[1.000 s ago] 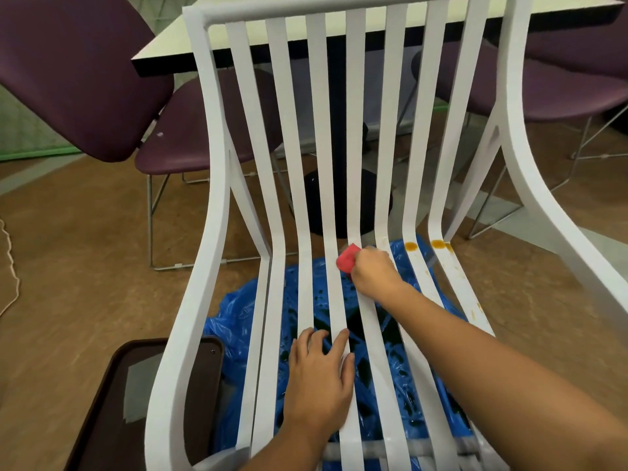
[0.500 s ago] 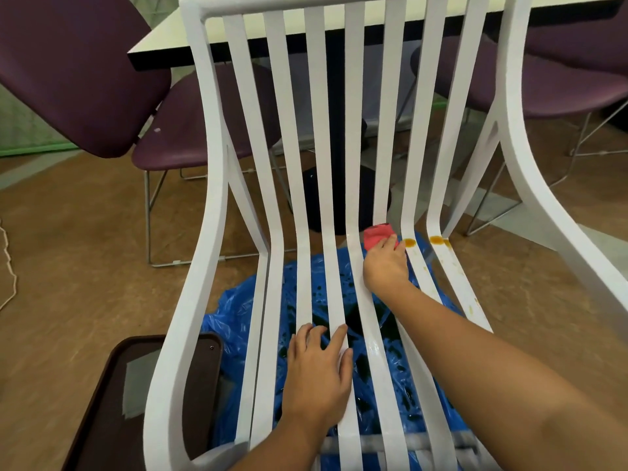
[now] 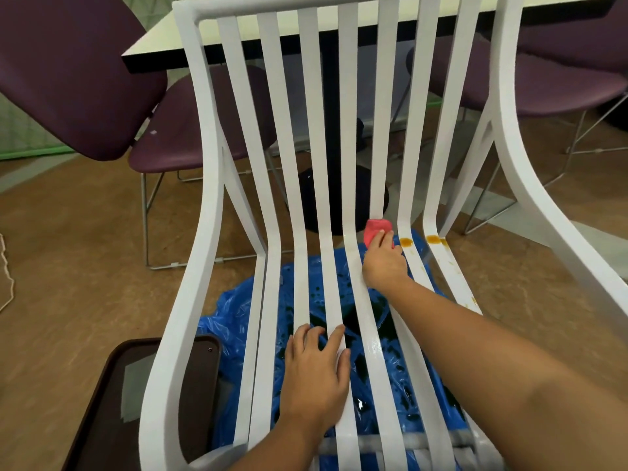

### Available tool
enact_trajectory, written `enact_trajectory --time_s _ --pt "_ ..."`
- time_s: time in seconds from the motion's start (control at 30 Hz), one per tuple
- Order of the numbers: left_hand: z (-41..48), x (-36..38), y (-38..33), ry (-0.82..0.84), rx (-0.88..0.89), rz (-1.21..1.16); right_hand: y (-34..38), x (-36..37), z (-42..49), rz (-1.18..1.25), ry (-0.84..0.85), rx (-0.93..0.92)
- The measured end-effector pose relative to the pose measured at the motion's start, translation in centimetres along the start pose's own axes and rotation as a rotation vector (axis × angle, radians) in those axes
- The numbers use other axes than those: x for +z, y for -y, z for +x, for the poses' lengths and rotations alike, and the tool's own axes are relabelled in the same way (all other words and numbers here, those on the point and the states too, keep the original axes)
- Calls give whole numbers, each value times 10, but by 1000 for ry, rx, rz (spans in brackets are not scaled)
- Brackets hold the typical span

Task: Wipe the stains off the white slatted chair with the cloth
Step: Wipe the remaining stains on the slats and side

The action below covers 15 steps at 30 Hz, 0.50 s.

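Observation:
The white slatted chair [image 3: 204, 171] fills the view, its seat slats running toward me. My right hand [image 3: 384, 263] presses a red cloth [image 3: 373, 229] onto a middle slat at the bend between seat and back. Orange stains [image 3: 406, 242] sit on the slat just right of the cloth, and more stains [image 3: 435, 239] mark the slat beyond, with faint specks trailing toward me. My left hand [image 3: 316, 372] rests flat on the seat slats nearer to me, fingers spread. The slat below my right hand looks wet and shiny.
A blue plastic sheet [image 3: 234, 321] with dark spots lies on the floor under the chair. A dark brown tray [image 3: 112, 396] sits at lower left. Purple chairs [image 3: 78, 73] and a table [image 3: 163, 39] stand behind the white chair on the brown floor.
My right hand slid the red cloth up and to the right, from one middle slat to the bend of the slat to its right, close to the orange stains. My left hand stayed put.

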<state>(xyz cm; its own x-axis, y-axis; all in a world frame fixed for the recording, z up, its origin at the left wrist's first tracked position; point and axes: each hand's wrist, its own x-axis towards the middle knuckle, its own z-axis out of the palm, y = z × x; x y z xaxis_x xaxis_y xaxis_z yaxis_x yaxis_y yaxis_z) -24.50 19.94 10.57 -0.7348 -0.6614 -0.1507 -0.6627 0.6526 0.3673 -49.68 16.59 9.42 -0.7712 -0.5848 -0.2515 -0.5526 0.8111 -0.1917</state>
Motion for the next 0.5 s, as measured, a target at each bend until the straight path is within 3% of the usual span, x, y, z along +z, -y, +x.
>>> enact_trajectory --time_s 0.23,0.37,0.5 --pt "1 1 0 -12 12 11 1 -3 -39 -73 54 68" --pt "0 0 -1 -6 12 15 -3 -7 -51 104 -25 97" --pt "0 -1 -1 -6 10 16 12 -11 -35 276 -133 -94"
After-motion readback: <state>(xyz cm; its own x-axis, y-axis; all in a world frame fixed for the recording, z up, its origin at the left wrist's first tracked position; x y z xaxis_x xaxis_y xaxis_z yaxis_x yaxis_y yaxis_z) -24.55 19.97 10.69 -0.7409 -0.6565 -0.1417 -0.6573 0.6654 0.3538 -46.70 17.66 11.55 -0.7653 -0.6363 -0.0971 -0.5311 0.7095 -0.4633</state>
